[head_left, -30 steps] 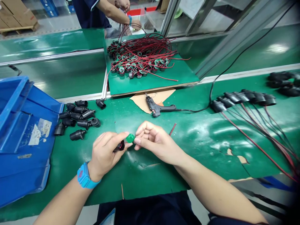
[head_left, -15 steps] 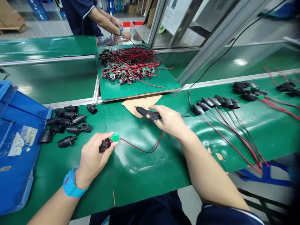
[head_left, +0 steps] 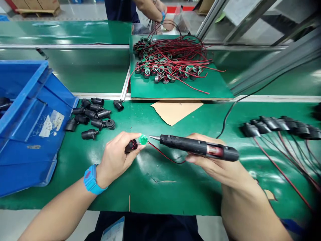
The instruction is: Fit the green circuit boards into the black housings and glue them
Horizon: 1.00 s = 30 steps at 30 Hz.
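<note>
While left hand's fingers pinch green board near frame centre, right hand grips glue gun, nozzle just beside board.

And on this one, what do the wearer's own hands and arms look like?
The left hand is ungloved, with a bright blue strap around its wrist; a squarish blue block on it carries a small reddish marking. The right hand is ungloved too, with no band visible. I can make out no sleeve on either forearm.

Factory assembly workshop: green-topped bench, blue parts bin, heaped wired components, co-worker opposite.
</note>
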Each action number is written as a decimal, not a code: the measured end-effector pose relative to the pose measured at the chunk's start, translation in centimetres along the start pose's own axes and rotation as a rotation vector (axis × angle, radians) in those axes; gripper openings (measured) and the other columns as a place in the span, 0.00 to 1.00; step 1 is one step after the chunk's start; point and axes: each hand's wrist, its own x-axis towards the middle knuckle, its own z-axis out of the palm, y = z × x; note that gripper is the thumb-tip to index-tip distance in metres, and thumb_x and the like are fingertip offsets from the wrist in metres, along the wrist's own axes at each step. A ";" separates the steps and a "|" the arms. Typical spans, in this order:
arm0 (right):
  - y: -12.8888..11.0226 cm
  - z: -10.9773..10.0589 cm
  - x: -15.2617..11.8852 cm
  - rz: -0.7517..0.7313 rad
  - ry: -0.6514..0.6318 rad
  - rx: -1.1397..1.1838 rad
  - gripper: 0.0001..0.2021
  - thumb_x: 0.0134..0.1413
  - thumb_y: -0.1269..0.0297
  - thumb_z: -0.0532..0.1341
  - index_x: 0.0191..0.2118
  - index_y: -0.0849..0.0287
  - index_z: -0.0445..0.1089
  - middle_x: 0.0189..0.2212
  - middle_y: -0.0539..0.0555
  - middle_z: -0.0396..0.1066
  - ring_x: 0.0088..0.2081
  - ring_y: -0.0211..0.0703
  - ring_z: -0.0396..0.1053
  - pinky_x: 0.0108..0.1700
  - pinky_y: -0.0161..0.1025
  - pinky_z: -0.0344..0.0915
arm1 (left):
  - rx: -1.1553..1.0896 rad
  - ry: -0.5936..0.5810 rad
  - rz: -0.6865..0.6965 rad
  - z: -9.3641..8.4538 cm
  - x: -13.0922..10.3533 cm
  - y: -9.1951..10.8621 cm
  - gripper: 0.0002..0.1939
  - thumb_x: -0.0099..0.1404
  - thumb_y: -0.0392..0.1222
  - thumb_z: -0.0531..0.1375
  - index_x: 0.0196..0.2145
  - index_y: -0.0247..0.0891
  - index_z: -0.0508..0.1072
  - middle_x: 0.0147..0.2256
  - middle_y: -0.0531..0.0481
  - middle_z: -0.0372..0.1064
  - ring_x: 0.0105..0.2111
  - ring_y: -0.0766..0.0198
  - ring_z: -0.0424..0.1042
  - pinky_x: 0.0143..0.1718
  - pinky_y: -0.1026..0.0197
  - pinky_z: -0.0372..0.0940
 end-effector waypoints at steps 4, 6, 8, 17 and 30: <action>-0.5 0.4 0.2 -0.005 -0.063 -0.072 0.11 0.60 0.53 0.68 0.34 0.55 0.73 0.27 0.49 0.73 0.26 0.38 0.68 0.29 0.37 0.64 | -0.024 -0.002 -0.005 0.0 0.0 0.1 0.11 0.70 0.43 0.64 0.49 0.39 0.72 0.38 0.51 0.77 0.36 0.65 0.77 0.38 0.66 0.71; -0.5 0.6 0.2 0.000 -0.079 -0.106 0.10 0.60 0.54 0.68 0.35 0.55 0.72 0.28 0.49 0.73 0.26 0.38 0.68 0.29 0.36 0.64 | -0.031 -0.006 -0.006 -0.1 -0.1 0.1 0.12 0.70 0.42 0.64 0.49 0.39 0.72 0.38 0.51 0.77 0.35 0.66 0.76 0.37 0.66 0.71; -0.6 0.6 0.0 -0.009 -0.081 -0.141 0.10 0.61 0.55 0.68 0.36 0.55 0.72 0.28 0.49 0.73 0.26 0.37 0.69 0.29 0.36 0.64 | -0.035 -0.012 -0.009 -0.1 -0.1 0.1 0.12 0.70 0.41 0.64 0.50 0.39 0.72 0.38 0.51 0.76 0.35 0.66 0.76 0.38 0.66 0.71; -0.7 0.9 -0.8 -0.202 -0.030 -0.444 0.11 0.71 0.58 0.54 0.37 0.56 0.66 0.27 0.51 0.69 0.24 0.38 0.67 0.25 0.35 0.61 | -0.038 -0.017 -0.024 -0.1 0.0 0.0 0.11 0.70 0.40 0.65 0.48 0.39 0.72 0.38 0.52 0.77 0.36 0.66 0.76 0.39 0.66 0.71; 2.1 -0.6 -0.2 -0.309 0.193 -1.252 0.07 0.70 0.66 0.56 0.38 0.57 0.68 0.27 0.52 0.69 0.29 0.43 0.67 0.26 0.39 0.56 | -0.118 -0.008 -0.072 -0.6 0.0 0.4 0.12 0.68 0.43 0.67 0.47 0.40 0.73 0.38 0.51 0.78 0.35 0.66 0.77 0.37 0.66 0.69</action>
